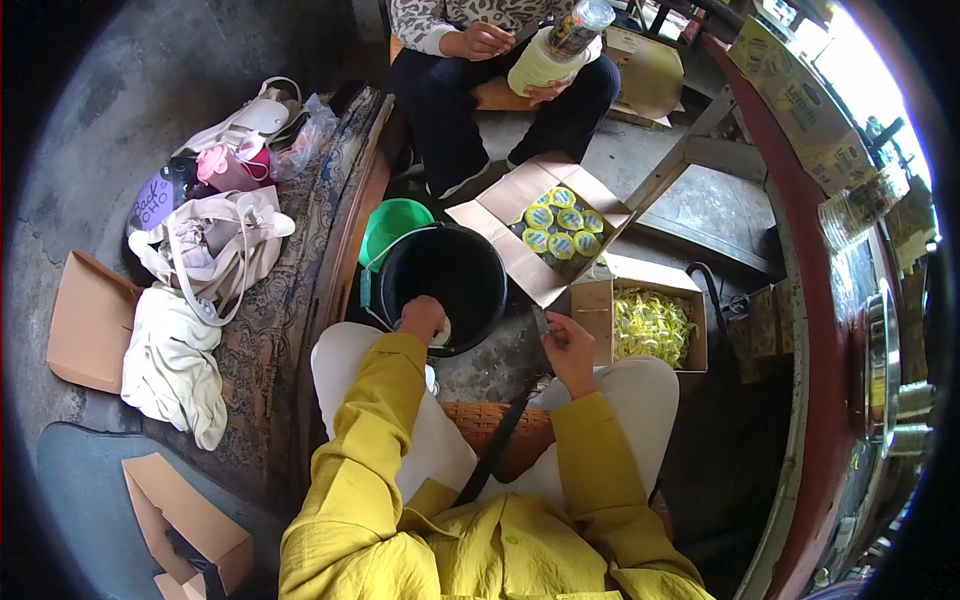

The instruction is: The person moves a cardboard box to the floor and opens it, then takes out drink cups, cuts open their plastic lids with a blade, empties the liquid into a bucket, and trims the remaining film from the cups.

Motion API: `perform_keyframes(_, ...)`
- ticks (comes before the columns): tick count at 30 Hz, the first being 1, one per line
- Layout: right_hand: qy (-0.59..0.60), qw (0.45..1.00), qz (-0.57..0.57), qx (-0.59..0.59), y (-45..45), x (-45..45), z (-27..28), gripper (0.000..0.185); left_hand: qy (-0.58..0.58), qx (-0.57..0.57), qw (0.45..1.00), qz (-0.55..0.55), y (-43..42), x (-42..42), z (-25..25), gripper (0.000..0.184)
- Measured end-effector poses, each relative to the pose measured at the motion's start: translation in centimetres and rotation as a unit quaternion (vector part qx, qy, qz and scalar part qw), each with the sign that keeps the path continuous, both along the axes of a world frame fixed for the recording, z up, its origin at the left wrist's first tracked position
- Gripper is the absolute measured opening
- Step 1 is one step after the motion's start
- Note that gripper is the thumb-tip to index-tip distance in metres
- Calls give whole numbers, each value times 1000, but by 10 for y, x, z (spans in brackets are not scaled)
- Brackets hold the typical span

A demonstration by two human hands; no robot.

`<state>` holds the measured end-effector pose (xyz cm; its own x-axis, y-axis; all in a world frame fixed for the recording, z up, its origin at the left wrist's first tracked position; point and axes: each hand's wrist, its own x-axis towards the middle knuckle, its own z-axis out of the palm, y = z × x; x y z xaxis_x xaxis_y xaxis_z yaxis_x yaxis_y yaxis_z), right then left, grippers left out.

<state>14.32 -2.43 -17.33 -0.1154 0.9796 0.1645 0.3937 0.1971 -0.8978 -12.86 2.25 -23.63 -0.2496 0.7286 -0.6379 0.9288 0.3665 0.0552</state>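
Observation:
My left hand (423, 318) reaches over the near rim of a black bucket (490, 262), its fingers closed around a small pale, rounded thing (441, 333) that is mostly hidden. In my right hand (570, 353) is a thin, flat blade that looks like a knife (541, 321), pointing up and away from me. Just beyond that hand stands an open cardboard box of lidded cups (563, 222) with yellow-green tops. Beside it on the right, another carton (592, 318) holds a heap of yellow-green plastic strips or wrappers (650, 327).
A green tub (398, 222) sits behind the bucket. Opposite me, a seated person's hands (487, 41) hold a blade and a pale container (545, 65). Bags (215, 240) lie on a patterned bench (300, 225) at left. A red-edged counter (815, 400) runs along the right.

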Motion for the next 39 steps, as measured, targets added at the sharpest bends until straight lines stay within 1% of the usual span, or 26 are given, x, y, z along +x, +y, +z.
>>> perform_keyframes(2,9,1000,-4,-8,-1,0,0,32,8,1,1000,-4,-5,4,13,47)
perform_keyframes(5,23,1000,-5,-3,3,1,-9,32,26,8,999,-17,-6,1,4,46)
perform_keyframes(8,20,1000,-9,-8,1,3,-9,32,-14,104,994,18,-10,0,15,45)
perform_keyframes(11,14,1000,-11,-8,3,3,-9,33,27,3,999,-40,-9,-2,13,43)
perform_keyframes(12,11,1000,-11,-7,3,4,-10,33,8,47,999,-13,-11,-2,10,44)
perform_keyframes(14,93,993,-20,-72,6,6,-14,35,-29,137,989,41,-14,-6,4,46)
perform_keyframes(15,134,985,-25,-106,7,7,-18,36,-40,151,987,48,-14,-5,3,47)
perform_keyframes(17,202,971,-48,-120,10,9,-25,34,-62,181,980,62,-12,-5,3,50)
perform_keyframes(18,237,961,-59,-127,11,8,-23,34,-48,218,973,52,-11,-5,4,51)
perform_keyframes(20,267,949,-51,-161,8,10,-18,38,-18,290,956,32,-10,-4,6,53)
perform_keyframes(21,282,942,-47,-177,7,10,-14,40,-25,302,953,25,-10,-5,4,48)
perform_keyframes(23,278,946,-46,-162,7,9,-16,40,-11,131,990,-47,-14,-6,1,43)
perform_keyframes(24,275,948,-46,-155,6,9,-16,39,-4,43,996,-82,-17,-6,-1,41)
perform_keyframes(25,266,951,-45,-153,5,10,-16,39,23,8,998,-55,-17,-2,-4,42)
perform_keyframes(28,251,956,-47,-143,5,11,-18,40,-68,157,985,25,-18,-4,2,50)
perform_keyframes(29,255,956,-50,-135,5,12,-19,40,-17,273,962,16,-19,0,4,53)
perform_keyframes(30,260,956,-52,-127,6,12,-21,41,-30,181,983,-13,-19,-1,7,52)
perform_keyframes(32,275,950,-58,-138,6,12,-23,42,-56,-5,996,-69,-15,-4,14,50)
perform_keyframes(33,283,947,-60,-143,6,12,-23,42,-51,-35,998,-30,-16,-6,10,47)
perform_keyframes(36,282,945,-71,-148,5,11,-19,43,-169,108,977,73,-8,-20,-32,50)
perform_keyframes(37,291,940,-75,-159,3,10,-14,43,-138,230,960,82,-5,-10,-12,54)
perform_keyframes(38,300,935,-78,-171,2,10,-8,44,-148,281,945,82,-4,-6,11,54)
perform_keyframes(39,309,930,-81,-181,3,8,-4,44,-183,303,928,119,0,-2,33,51)
